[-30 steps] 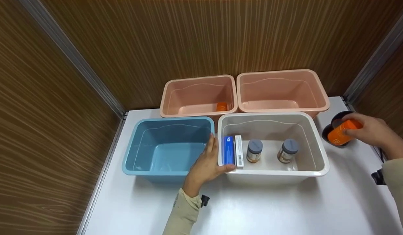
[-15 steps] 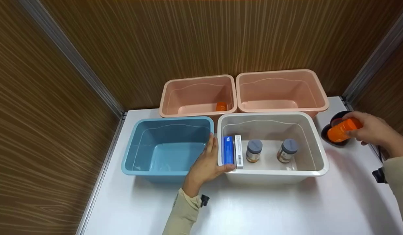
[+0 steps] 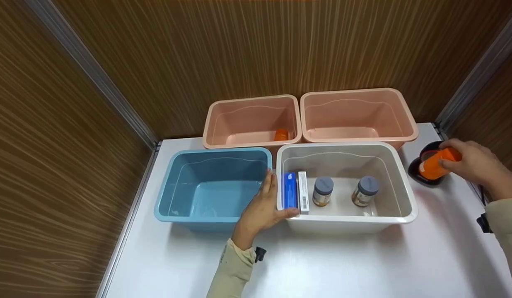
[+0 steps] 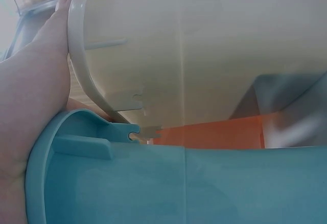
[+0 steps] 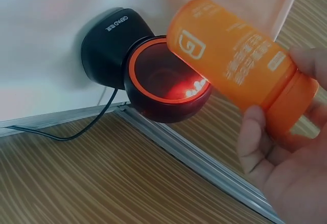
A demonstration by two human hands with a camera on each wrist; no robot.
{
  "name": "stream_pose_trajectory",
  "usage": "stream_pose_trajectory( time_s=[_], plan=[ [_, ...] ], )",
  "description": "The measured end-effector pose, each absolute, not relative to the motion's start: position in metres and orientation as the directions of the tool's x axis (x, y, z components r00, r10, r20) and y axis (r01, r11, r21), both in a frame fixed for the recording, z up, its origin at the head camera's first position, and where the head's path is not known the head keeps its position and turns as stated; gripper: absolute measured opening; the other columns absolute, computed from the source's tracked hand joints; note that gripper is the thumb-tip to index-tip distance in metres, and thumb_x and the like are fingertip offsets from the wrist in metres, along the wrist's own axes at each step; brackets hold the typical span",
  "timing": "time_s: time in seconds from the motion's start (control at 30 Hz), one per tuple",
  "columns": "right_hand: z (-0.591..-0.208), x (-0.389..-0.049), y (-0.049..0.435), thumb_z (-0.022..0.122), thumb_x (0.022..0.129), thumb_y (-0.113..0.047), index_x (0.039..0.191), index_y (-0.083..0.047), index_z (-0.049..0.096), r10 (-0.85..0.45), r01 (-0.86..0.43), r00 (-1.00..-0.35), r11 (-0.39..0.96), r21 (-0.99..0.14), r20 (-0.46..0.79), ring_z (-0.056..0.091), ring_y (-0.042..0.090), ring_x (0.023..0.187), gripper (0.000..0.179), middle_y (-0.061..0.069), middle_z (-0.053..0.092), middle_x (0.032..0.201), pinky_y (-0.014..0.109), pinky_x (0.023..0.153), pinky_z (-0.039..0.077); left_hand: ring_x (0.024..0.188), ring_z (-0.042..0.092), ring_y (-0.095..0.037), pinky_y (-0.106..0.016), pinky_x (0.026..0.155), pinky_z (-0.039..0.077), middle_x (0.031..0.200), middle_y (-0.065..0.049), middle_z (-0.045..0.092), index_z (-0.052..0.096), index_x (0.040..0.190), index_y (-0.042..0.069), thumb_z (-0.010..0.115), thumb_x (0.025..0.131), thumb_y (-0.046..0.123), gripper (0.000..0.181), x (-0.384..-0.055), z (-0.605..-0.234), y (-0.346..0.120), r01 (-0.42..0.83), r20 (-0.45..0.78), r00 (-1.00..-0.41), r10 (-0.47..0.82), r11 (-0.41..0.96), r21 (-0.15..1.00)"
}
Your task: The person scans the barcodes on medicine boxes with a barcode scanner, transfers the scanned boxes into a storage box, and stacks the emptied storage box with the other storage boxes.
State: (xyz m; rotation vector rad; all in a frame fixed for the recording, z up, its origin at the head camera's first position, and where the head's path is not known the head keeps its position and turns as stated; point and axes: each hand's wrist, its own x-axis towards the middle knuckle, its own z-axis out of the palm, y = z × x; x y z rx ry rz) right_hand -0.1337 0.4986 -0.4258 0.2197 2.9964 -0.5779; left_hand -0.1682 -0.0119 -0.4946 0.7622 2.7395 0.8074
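At the right, my right hand (image 3: 477,163) grips an orange bottle (image 3: 436,164) by its cap end. The bottle is tilted over a black desktop scanner (image 5: 168,75); its round, orange-ringed window glows red in the right wrist view. Between the blue bin (image 3: 214,219) and the white bin (image 3: 351,219), my left hand (image 3: 260,209) rests on the neighbouring rims with fingers straight. Its thumb lies on the white bin's front rim. Inside the white bin stand a blue box (image 3: 290,190), a white box (image 3: 303,192) and two grey-lidded jars (image 3: 323,191).
Behind are two pink bins (image 3: 249,99), the left one with an orange container (image 3: 281,135) in it. Wood-grain panels (image 3: 239,49) with metal corner strips enclose the white table (image 3: 322,265). A black cable (image 5: 66,137) runs from the scanner.
My right hand has turned the orange bottle over the scanner, so a different part of its label shows. The left hand has stayed in place.
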Motion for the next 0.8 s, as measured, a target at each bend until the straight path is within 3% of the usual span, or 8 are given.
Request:
stream_pose_trajectory(
  time_s=[0.27, 0.47, 0.67, 0.73, 0.8],
  plan=[
    [-0.426, -0.133, 0.501, 0.063, 0.090, -0.027, 0.132, -0.004, 0.044, 0.075, 0.097, -0.994, 0.925, -0.367, -0.074, 0.038, 0.053, 0.096, 0.051, 0.037, 0.039, 0.112, 0.067, 0.076, 0.033, 0.140, 0.012, -0.030, -0.043, 0.106, 0.028, 0.156, -0.006, -0.017, -0.002, 0.151, 0.005, 0.059, 0.074, 0.072, 0.119, -0.168, -0.495, -0.012, 0.436, -0.017, -0.847, 0.531, 0.714, 0.548],
    [-0.420, -0.133, 0.495, 0.062, 0.090, -0.041, 0.141, -0.003, 0.034, 0.162, 0.189, -0.982, 0.896, -0.403, -0.100, 0.039, 0.051, 0.095, 0.070, 0.035, 0.036, 0.116, 0.069, 0.077, 0.034, 0.140, 0.013, -0.031, -0.043, 0.106, 0.029, 0.156, -0.007, -0.016, -0.003, 0.151, 0.005, 0.057, 0.073, 0.074, 0.120, -0.168, -0.496, -0.012, 0.445, -0.008, -0.846, 0.532, 0.715, 0.539],
    [-0.403, -0.137, 0.479, 0.061, 0.088, -0.046, 0.146, -0.003, 0.025, 0.236, 0.218, -0.972, 0.864, -0.454, -0.017, 0.041, 0.050, 0.096, 0.081, 0.035, 0.038, 0.120, 0.066, 0.076, 0.039, 0.140, 0.012, -0.029, -0.040, 0.106, 0.028, 0.156, -0.010, -0.015, -0.002, 0.151, 0.004, 0.049, 0.070, 0.082, 0.123, -0.169, -0.496, -0.012, 0.452, 0.000, -0.845, 0.535, 0.714, 0.535],
    [-0.396, -0.138, 0.471, 0.061, 0.088, -0.047, 0.146, -0.004, 0.025, 0.247, 0.205, -0.969, 0.855, -0.477, 0.026, 0.042, 0.049, 0.097, 0.082, 0.035, 0.039, 0.121, 0.063, 0.075, 0.042, 0.140, 0.012, -0.028, -0.039, 0.106, 0.028, 0.156, -0.010, -0.014, -0.001, 0.151, 0.004, 0.047, 0.069, 0.084, 0.124, -0.169, -0.496, -0.012, 0.452, -0.002, -0.845, 0.535, 0.715, 0.534],
    [-0.388, -0.140, 0.464, 0.063, 0.087, -0.047, 0.144, -0.003, 0.031, 0.242, 0.172, -0.967, 0.853, -0.493, 0.080, 0.044, 0.048, 0.096, 0.079, 0.034, 0.042, 0.120, 0.051, 0.072, 0.048, 0.140, 0.012, -0.028, -0.039, 0.106, 0.029, 0.156, -0.010, -0.014, -0.001, 0.151, 0.005, 0.045, 0.068, 0.085, 0.125, -0.170, -0.496, -0.011, 0.452, -0.005, -0.844, 0.536, 0.717, 0.530]
  ],
)
